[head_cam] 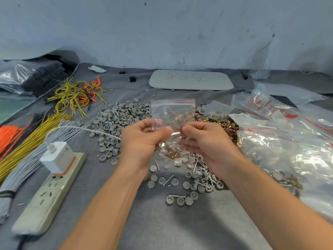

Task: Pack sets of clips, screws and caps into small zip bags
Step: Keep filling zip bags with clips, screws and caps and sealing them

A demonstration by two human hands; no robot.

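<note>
- where's the little zip bag [173, 110] right now?
- up off the desk [162, 224], held between both hands, red seal strip at the top.
- how are they holding it?
- the left hand [142, 141] pinches the bag's left side, thumb against curled fingers. the right hand [207, 141] does the same on the right side. both grips are closed on the plastic at about mid-height.
- and the loose stock?
- grey caps [117, 120] are heaped behind and to the left of the left hand, with more scattered under the wrists. screws [203, 170] lie mixed in with caps under the right wrist. the copper-coloured clips [232, 130] are piled just behind the right hand.
- anything in the bag?
- a small load sags in the bottom, just below the thumbs. looks like a few of each kind, but it's blurry through the film and i can't count them.
- what's off to the right?
- a slippery heap of clear bags [281, 147] with red print, some with parts inside.
- and the left?
- bundles of yellow wires [32, 129] and grey wires [27, 159], orange wires [8, 134] at the edge, and a power strip [48, 193] with a white charger [57, 157] plugged in. at the back, near the wall, lies a pale flat board [191, 80] with handwriting on it.
</note>
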